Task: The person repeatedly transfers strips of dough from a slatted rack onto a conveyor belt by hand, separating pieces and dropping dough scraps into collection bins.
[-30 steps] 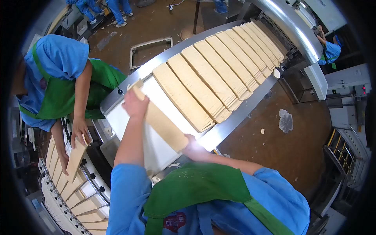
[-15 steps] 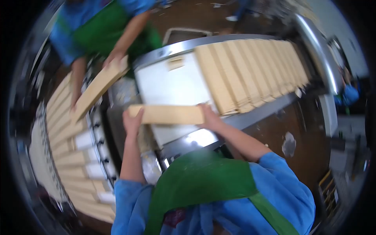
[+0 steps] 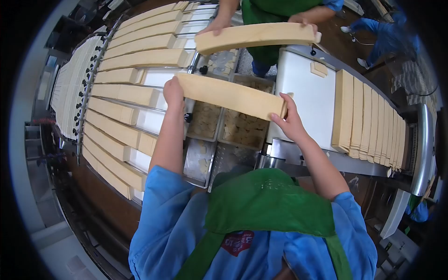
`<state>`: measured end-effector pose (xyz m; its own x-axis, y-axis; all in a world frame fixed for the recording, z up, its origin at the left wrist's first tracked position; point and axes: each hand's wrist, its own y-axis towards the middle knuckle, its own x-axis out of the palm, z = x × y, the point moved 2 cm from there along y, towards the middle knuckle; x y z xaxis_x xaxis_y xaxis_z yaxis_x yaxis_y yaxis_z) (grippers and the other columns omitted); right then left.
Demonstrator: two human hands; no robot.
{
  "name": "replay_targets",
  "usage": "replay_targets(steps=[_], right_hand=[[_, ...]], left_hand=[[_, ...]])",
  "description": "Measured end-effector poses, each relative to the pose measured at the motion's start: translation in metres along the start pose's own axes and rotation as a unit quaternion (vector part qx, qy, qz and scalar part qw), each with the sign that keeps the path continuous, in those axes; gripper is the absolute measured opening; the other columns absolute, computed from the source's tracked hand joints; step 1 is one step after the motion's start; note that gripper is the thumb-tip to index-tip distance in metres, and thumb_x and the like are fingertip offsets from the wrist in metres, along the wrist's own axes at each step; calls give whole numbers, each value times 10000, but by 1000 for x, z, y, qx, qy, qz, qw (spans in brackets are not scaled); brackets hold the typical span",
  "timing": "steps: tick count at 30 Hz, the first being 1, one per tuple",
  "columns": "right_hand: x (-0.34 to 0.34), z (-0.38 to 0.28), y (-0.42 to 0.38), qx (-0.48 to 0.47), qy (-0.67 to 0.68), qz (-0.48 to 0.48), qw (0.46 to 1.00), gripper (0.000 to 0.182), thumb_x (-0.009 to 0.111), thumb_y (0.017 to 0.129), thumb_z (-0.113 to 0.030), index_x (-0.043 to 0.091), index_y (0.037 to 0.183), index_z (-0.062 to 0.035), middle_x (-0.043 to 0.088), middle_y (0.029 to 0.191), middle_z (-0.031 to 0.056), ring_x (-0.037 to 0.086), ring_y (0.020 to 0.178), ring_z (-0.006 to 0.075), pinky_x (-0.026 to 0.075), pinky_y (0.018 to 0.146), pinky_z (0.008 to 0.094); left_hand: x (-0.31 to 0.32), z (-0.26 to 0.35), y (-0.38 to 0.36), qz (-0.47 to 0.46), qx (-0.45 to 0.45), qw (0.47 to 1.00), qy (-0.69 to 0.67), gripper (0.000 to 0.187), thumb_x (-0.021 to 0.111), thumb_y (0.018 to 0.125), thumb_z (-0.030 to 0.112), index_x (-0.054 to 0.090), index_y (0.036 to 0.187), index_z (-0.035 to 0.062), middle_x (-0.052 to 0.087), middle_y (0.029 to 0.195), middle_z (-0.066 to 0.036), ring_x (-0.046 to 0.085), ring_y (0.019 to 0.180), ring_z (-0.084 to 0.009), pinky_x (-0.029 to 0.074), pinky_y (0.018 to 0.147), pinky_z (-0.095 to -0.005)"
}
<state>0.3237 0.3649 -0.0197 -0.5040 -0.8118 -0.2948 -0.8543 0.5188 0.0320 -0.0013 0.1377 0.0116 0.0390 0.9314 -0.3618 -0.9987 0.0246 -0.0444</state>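
Between my two hands spans a long row of thin pale biscuits [image 3: 231, 97], pressed face to face and held from both ends. My left hand [image 3: 174, 93] is closed over its left end, beside the lanes. At the right end, my right hand [image 3: 290, 119] presses with thumb and fingers. The row hangs above bins and slopes down to the right. Across from me, a co-worker's hands [image 3: 218, 24] hold a similar biscuit row [image 3: 256, 37].
On the left, a lane table [image 3: 151, 120] carries several biscuit rows. Bins [image 3: 240, 128] of loose biscuit pieces stand in the middle. To the right, a white belt [image 3: 301, 102] bears leaning biscuit rows [image 3: 368, 116] and a few loose biscuits [image 3: 319, 69]. Another person [image 3: 382, 37] is farther back.
The view has swung left, bringing more of the lane table into sight. My hands and the biscuit row have moved from over the white belt to over the bins.
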Motion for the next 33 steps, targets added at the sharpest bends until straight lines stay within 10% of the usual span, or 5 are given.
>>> replay_targets(steps=[10,17,20,26,33], right_hand=[[109,-75,-13,-38,-13,-82,996,596,631,875,-192,348,1383,-63,420,1256,208,439,1204,344,344,1052,407],[178,-96,-32,-67,7,-62,996,439,550,911,-128,421,1322,-45,471,1193,203,470,1144,347,359,1012,388],[201,-97,-24,-71,-5,-65,995,359,535,919,-127,468,1262,-43,483,1185,201,483,1125,348,372,999,378],[251,-111,-12,-63,-37,-90,993,224,542,914,-144,532,1134,-101,470,984,153,505,941,325,418,820,387],[249,-102,-18,-51,-30,-59,997,231,566,873,-123,536,1098,-83,492,993,162,529,941,343,429,847,388]], left_hand=[[-152,-84,43,187,-21,982,-1,197,433,841,30,616,788,-18,595,777,-93,572,787,-194,457,694,-311],[-204,-123,66,-31,112,957,264,189,458,815,-2,637,860,-40,623,891,-210,613,823,-347,488,743,-380],[-208,-99,54,23,196,868,456,197,505,825,14,642,958,-36,604,1062,-229,602,890,-385,494,782,-411],[-176,-7,-49,-142,399,893,150,525,590,878,143,421,1348,-21,456,1327,-277,415,1252,-420,378,1017,-480],[-142,-73,-97,-139,298,906,269,532,509,936,229,368,1327,-104,432,1321,-319,412,1230,-455,331,1044,-489]])
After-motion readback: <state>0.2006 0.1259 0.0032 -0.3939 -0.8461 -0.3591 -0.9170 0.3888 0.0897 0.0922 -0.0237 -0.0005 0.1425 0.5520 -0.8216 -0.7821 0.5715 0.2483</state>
